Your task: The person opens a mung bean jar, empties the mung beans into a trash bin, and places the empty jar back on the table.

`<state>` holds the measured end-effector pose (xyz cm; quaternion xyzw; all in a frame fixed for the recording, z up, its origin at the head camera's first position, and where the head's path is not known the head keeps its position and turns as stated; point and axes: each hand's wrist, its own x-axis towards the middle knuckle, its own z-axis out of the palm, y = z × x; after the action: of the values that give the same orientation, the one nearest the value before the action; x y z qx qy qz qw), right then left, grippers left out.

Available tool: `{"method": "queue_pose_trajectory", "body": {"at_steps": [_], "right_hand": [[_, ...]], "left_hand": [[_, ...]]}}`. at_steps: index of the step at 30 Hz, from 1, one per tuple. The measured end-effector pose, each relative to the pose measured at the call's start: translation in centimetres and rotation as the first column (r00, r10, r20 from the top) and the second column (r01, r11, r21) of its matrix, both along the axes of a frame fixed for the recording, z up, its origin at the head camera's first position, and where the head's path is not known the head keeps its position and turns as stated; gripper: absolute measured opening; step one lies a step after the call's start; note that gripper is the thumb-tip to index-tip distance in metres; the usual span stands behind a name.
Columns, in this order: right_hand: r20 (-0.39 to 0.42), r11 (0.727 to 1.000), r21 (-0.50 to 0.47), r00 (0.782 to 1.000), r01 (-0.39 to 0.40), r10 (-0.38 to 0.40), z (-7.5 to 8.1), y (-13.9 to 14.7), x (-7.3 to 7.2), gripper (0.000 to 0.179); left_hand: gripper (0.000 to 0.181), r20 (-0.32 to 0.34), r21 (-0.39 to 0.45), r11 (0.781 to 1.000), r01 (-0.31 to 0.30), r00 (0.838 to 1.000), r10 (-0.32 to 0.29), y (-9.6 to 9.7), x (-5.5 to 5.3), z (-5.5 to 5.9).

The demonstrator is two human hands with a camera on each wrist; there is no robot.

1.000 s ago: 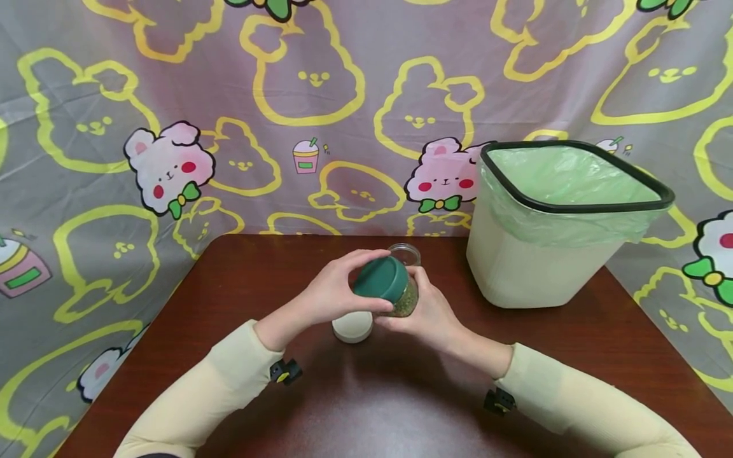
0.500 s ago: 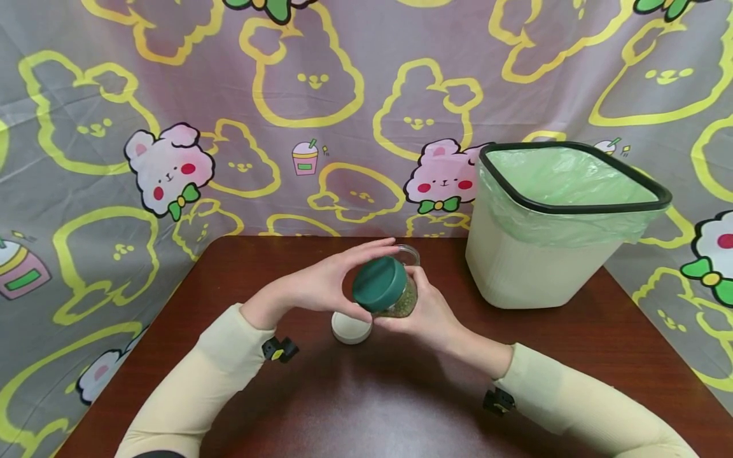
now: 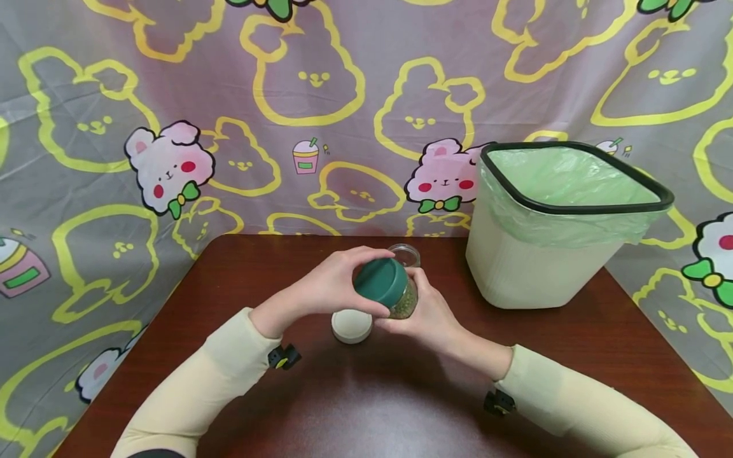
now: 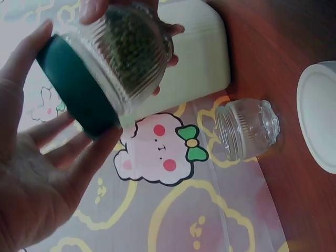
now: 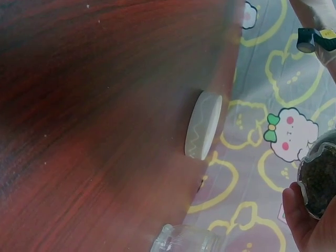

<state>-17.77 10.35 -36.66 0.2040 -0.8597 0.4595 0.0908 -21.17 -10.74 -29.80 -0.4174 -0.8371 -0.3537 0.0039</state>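
Note:
A ribbed glass jar (image 4: 134, 58) of small green beans, perhaps mung beans, is held tilted above the table, its dark green lid (image 3: 380, 282) facing left. My left hand (image 3: 326, 283) spans this lid, thumb and fingertips at opposite edges of its rim. From the other side my right hand (image 3: 438, 321) grips the jar's glass body. Below the hands a white round lid (image 3: 352, 327) lies on the table. Just behind the held jar stands an uncovered clear glass jar (image 4: 247, 128), partly hidden in the head view.
At the right rear of the brown table (image 3: 258, 407) stands a cream bin (image 3: 527, 267) with a green liner bag and black rim. A patterned cloth (image 3: 343, 127) hangs behind the table.
Half a second ago my left hand had its fingers spread off the green lid and further left; now they are back on its rim. The right hand and jar have hardly moved.

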Motion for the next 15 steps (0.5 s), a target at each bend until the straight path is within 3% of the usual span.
{"method": "queue_pose_trajectory", "body": {"at_steps": [4, 9, 13, 15], "right_hand": [[0.014, 1.000, -0.004, 1.000, 0.007, -0.007, 0.03, 0.05, -0.02, 0.086], [0.015, 1.000, -0.010, 1.000, 0.012, -0.012, -0.02, 0.03, -0.01, 0.086], [0.008, 1.000, -0.007, 1.000, 0.009, -0.009, -0.10, 0.03, 0.02, 0.086], [-0.010, 1.000, 0.005, 1.000, 0.003, -0.003, -0.14, 0.05, -0.02, 0.086]], "left_hand": [[0.079, -0.002, 0.001, 0.995, -0.104, 0.995, 0.104, 0.43, 0.49, -0.02], [0.076, -0.021, -0.005, 0.986, -0.165, 0.986, 0.165, 0.79, 0.85, -0.04], [0.080, -0.056, -0.090, 0.975, -0.203, 0.979, 0.198, 0.89, 1.05, 0.17], [0.092, -0.073, -0.155, 0.971, -0.184, 0.982, 0.175, 0.66, 1.04, 0.30]]}}
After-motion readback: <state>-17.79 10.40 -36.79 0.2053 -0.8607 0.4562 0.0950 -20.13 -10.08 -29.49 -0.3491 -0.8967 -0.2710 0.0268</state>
